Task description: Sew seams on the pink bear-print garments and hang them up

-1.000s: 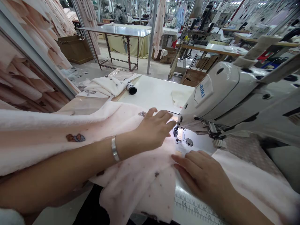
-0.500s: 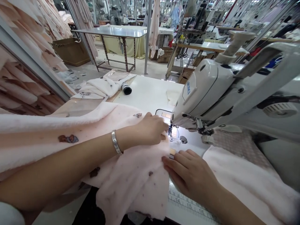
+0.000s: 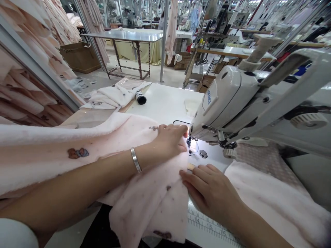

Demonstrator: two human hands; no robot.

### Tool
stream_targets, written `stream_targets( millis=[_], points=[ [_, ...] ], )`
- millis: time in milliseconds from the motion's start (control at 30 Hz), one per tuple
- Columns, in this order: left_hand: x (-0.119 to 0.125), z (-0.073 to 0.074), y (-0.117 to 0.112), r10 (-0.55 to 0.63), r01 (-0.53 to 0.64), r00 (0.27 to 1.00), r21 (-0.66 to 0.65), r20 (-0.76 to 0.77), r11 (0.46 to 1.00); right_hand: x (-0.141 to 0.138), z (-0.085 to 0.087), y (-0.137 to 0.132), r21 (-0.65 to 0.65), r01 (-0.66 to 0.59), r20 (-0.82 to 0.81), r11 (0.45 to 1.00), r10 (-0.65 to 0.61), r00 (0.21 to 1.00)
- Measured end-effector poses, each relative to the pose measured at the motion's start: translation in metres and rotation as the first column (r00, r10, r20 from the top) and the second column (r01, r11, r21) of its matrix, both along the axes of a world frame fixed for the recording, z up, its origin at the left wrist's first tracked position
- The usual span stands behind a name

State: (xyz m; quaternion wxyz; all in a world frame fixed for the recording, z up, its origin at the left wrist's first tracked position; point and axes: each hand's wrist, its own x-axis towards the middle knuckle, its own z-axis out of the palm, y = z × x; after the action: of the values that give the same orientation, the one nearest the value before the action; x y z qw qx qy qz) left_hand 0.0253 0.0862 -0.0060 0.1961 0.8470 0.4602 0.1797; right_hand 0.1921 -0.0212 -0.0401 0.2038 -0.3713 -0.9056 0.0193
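Head view, and there's the lettering at right of centre: blue capitals on the white sewing machine (image 3: 232,91), steeply slanted, reading JUKI on the label plate (image 3: 209,98). Down at the lower right, a printed ruler scale (image 3: 207,224) shows 14, 15 and 16, with the next figure partly covered by the right forearm. Now the left arm, stretched from the lower left corner, silver bracelet (image 3: 136,159) on the wrist; the left hand (image 3: 169,143) sits palm down at mid-frame, fingers bent and bunched right beside the presser foot (image 3: 189,142). Pinching or pressing? Cannot tell. The right hand (image 3: 212,187) reaches up from the lower right, fingers lightly curled and close together, fingertips on the cloth's right edge; whether they grip it, cannot tell. And the pink fleece cloth (image 3: 155,196) itself spreads from the left edge to mid-frame, under the left hand, hanging toward the bottom, a bear print (image 3: 78,153) at left.
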Motion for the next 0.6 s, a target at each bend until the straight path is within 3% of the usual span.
stream_targets(
  millis=[67, 133, 233, 300, 433, 600],
  points=[
    [-0.003, 0.002, -0.009, 0.043, -0.043, 0.999, 0.213, 0.006, 0.976, -0.001, -0.001, -0.001, -0.002, 0.005, 0.001, 1.0, -0.005, 1.0],
    [-0.011, 0.004, -0.024, -0.017, 0.015, 1.0, 0.312, 0.003, 0.95, -0.002, 0.0, -0.003, -0.001, 0.013, 0.001, 1.0, -0.013, 1.0],
    [-0.026, 0.0, -0.046, -0.246, 0.269, 0.962, 0.269, -0.117, 0.925, 0.003, 0.004, 0.0, -0.002, 0.046, -0.001, 0.999, -0.046, 0.999],
    [-0.034, -0.007, -0.053, -0.318, 0.355, 0.93, 0.224, -0.187, 0.908, 0.011, 0.008, 0.007, -0.001, 0.144, -0.009, 0.99, -0.144, 0.99],
    [-0.039, -0.015, -0.046, -0.36, 0.401, 0.904, 0.171, -0.229, 0.9, 0.029, 0.011, 0.03, -0.009, 0.407, -0.001, 0.913, -0.407, 0.914],
    [-0.035, -0.014, -0.031, -0.404, 0.445, 0.881, 0.146, -0.245, 0.883, 0.039, 0.003, 0.047, -0.045, 0.495, 0.058, 0.868, -0.492, 0.869]
  ],
)
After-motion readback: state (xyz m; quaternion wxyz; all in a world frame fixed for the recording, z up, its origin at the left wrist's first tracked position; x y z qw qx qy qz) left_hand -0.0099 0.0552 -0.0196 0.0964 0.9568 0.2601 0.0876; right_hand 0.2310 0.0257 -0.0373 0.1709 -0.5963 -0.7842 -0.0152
